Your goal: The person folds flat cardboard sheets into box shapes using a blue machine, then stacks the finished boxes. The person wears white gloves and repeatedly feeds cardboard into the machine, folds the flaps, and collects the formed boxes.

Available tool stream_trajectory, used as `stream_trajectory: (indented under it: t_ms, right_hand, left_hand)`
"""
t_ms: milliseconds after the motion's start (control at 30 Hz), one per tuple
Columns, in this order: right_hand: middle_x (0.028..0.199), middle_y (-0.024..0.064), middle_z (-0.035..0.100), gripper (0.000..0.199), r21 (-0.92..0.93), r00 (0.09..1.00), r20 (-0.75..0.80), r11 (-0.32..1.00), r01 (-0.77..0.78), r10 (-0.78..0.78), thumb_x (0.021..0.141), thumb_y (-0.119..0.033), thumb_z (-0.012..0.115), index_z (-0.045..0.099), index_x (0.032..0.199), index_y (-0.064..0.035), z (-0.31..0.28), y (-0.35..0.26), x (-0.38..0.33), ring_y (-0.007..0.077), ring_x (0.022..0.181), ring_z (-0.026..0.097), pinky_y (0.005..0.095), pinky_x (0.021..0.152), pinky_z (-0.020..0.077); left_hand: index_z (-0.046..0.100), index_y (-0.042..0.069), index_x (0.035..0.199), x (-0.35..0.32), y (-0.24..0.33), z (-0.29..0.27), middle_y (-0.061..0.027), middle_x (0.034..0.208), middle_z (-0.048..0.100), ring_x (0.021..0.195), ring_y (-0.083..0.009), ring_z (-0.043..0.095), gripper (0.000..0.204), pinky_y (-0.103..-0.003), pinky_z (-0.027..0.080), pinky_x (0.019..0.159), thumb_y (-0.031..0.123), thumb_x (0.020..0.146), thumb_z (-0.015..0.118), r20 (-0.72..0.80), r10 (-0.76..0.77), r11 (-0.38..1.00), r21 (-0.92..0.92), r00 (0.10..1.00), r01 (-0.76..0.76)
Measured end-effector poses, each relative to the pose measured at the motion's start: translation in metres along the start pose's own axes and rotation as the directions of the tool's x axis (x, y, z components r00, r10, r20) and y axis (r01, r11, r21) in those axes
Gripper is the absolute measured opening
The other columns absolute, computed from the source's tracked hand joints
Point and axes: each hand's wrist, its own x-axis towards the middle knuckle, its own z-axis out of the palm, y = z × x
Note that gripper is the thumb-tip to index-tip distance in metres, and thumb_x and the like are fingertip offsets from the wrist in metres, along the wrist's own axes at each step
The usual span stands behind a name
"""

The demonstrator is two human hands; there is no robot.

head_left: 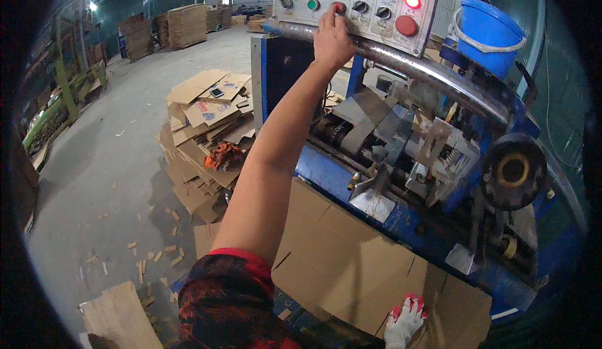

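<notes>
My bare left hand (334,40) is stretched up to the control panel (370,26), its fingertips at a red push button (338,8). Nothing is held in it, and its fingers reach out. On the panel are a green button (313,4), several black knobs, a lit red lamp (412,1) and a large red stop button (406,26). At the lower right, my right hand (404,324) wears a white glove with red fingertips. It rests, fingers spread, on a flat brown cardboard sheet (351,248) lying against the blue machine (332,176).
Left of the machine stands a heap of cardboard pieces (194,148), with a phone (217,92) and an orange rag (222,156) on it. A blue bucket (489,32) sits behind the rollers. Cardboard scraps (147,261) litter the floor; stacked sheets (186,26) stand farther back.
</notes>
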Motion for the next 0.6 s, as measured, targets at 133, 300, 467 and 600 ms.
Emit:
stream_trajectory:
  t_ms: [133, 300, 467, 600]
  right_hand:
    - [0.142, 0.0155, 0.038, 0.06, -0.11, 0.993, 0.111, 0.994, -0.015, 0.027, 0.087, -0.037, 0.053, 0.04, 0.139, -0.0106, -0.008, -0.002, 0.003, 0.0368, 0.132, 0.032, 0.0574, 0.105, 0.0265]
    - [0.14, 0.0184, 0.039, 0.056, -0.131, 0.995, 0.1, 0.991, 0.003, 0.01, 0.088, -0.036, 0.053, 0.043, 0.136, -0.0095, -0.008, -0.004, 0.004, 0.0379, 0.13, 0.034, 0.057, 0.103, 0.0285]
    - [0.138, 0.014, 0.042, 0.065, -0.106, 1.0, -0.002, 0.994, 0.005, -0.005, 0.078, -0.029, 0.064, 0.043, 0.136, -0.0089, 0.011, -0.007, 0.007, 0.0353, 0.132, 0.033, 0.057, 0.104, 0.0252]
    - [0.137, 0.0144, 0.043, 0.064, -0.105, 0.998, 0.064, 0.994, -0.008, 0.015, 0.078, -0.029, 0.065, 0.045, 0.134, -0.0084, 0.021, -0.003, 0.006, 0.0371, 0.13, 0.035, 0.0551, 0.106, 0.0249]
  left_hand:
    - [0.051, -0.003, 0.1, -0.001, -0.004, 0.0, -0.0234, 0.134, 0.043, 0.121, -0.041, 0.043, 0.036, -0.053, 0.04, 0.093, 0.007, 0.067, 0.061, -0.033, 0.086, 0.994, 0.068, 0.996, -0.083]
    - [0.052, -0.003, 0.094, 0.005, -0.017, 0.016, -0.0266, 0.12, 0.052, 0.108, -0.042, 0.052, 0.032, -0.049, 0.043, 0.091, 0.005, 0.065, 0.061, -0.26, 0.218, 0.974, -0.001, 0.941, -0.227]
    - [0.049, 0.002, 0.124, 0.013, -0.033, 0.023, -0.0251, 0.103, 0.059, 0.094, -0.0441, 0.057, 0.046, -0.05, 0.048, 0.078, 0.017, 0.081, 0.057, -0.241, 0.193, 0.975, 0.158, 0.951, -0.157]
    - [0.055, 0.005, 0.11, 0.019, -0.045, 0.021, -0.024, 0.096, 0.059, 0.09, -0.0442, 0.057, 0.034, -0.052, 0.045, 0.075, 0.014, 0.078, 0.06, 0.016, -0.01, 0.999, -0.039, 1.0, 0.01]
